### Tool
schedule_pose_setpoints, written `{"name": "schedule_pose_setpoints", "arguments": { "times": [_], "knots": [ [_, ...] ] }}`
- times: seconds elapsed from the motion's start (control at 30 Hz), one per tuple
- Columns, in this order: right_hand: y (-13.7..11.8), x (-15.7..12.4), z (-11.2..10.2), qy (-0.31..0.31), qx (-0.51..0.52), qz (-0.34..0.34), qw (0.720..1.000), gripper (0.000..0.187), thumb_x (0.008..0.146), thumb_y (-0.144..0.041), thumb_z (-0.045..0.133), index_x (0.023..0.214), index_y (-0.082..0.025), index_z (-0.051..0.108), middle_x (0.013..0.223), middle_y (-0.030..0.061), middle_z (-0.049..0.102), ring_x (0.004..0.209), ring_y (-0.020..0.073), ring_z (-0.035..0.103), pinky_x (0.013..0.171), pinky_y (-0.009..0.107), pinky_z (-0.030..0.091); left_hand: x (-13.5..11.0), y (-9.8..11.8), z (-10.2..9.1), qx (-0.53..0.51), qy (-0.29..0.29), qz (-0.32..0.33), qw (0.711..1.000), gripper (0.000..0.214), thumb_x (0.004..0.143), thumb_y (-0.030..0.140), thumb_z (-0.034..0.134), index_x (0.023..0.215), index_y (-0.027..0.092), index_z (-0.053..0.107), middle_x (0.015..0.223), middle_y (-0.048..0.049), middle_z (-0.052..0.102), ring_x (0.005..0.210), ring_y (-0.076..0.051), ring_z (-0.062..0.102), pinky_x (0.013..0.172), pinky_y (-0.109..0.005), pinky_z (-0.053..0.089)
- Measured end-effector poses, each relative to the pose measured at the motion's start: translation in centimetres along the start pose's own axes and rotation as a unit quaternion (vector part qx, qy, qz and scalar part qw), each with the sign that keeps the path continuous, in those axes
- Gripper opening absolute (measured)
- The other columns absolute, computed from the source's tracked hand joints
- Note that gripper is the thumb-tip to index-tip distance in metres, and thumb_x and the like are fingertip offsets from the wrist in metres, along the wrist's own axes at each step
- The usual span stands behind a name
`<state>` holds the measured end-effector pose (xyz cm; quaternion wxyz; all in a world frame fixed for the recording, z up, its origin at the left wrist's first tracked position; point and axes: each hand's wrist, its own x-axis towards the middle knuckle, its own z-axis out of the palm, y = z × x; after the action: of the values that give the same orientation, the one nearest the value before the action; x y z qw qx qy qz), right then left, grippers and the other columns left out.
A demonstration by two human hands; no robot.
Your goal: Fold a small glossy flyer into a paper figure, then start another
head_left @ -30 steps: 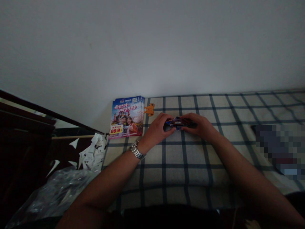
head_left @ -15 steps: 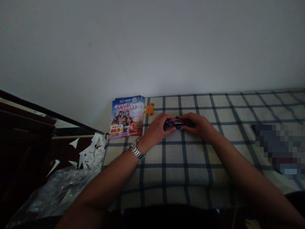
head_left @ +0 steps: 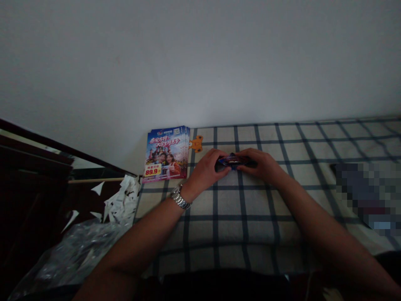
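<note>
A small folded paper piece [head_left: 232,161], dark with blue and reddish glossy print, sits between my two hands over the checked cloth. My left hand [head_left: 212,164] pinches its left end, thumb below and fingers above. At the other end my right hand [head_left: 257,164] grips it the same way. Much of the folded paper is hidden by the fingers and shadow. Left of my hands lies a stack of printed flyers [head_left: 166,154] with blue sky, a castle and a yellow price box.
The checked cloth [head_left: 230,232] runs along a white wall [head_left: 219,62]. An orange cartoon bear figure [head_left: 196,144] lies beside the flyers. Torn white paper scraps [head_left: 122,202] and clear plastic [head_left: 78,248] are at lower left. A blurred-out dark object [head_left: 360,196] lies at right.
</note>
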<state>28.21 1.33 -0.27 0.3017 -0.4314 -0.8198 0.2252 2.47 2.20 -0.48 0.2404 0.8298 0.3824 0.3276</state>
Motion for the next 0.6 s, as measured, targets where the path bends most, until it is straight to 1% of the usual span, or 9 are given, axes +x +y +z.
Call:
{"name": "schedule_pose_setpoints", "arguments": {
  "times": [0.17,0.3,0.6],
  "knots": [
    [-0.24,-0.02,-0.07,0.008,-0.002,0.002,1.000,0.037,0.094,-0.034,0.070,0.130,-0.025,0.068,0.115,0.0085,0.076,0.100,0.0264,0.074,0.089,0.040,0.060,-0.13,0.00,-0.09,0.003,0.007,0.003,1.000,0.034,0.093,0.028,0.075,0.122,0.023,0.058,0.114,-0.0047,0.065,0.105,-0.021,0.064,0.092,-0.037,0.055],
    [-0.24,-0.04,-0.15,0.003,-0.005,0.003,1.000,0.038,0.095,-0.034,0.069,0.132,-0.025,0.068,0.118,0.0087,0.076,0.102,0.0267,0.074,0.089,0.040,0.060,-0.08,-0.02,-0.07,0.003,0.012,0.003,1.000,0.027,0.097,0.029,0.071,0.120,0.023,0.058,0.112,-0.0046,0.066,0.103,-0.020,0.065,0.092,-0.037,0.054],
    [0.00,-0.02,-0.20,-0.007,-0.010,-0.007,1.000,0.037,0.096,-0.032,0.068,0.133,-0.025,0.067,0.122,0.0094,0.075,0.109,0.0271,0.073,0.095,0.041,0.060,-0.06,0.04,-0.09,-0.004,0.008,-0.011,1.000,0.024,0.096,0.026,0.073,0.116,0.023,0.060,0.111,-0.0038,0.066,0.103,-0.019,0.065,0.091,-0.036,0.054]
  ]
}}
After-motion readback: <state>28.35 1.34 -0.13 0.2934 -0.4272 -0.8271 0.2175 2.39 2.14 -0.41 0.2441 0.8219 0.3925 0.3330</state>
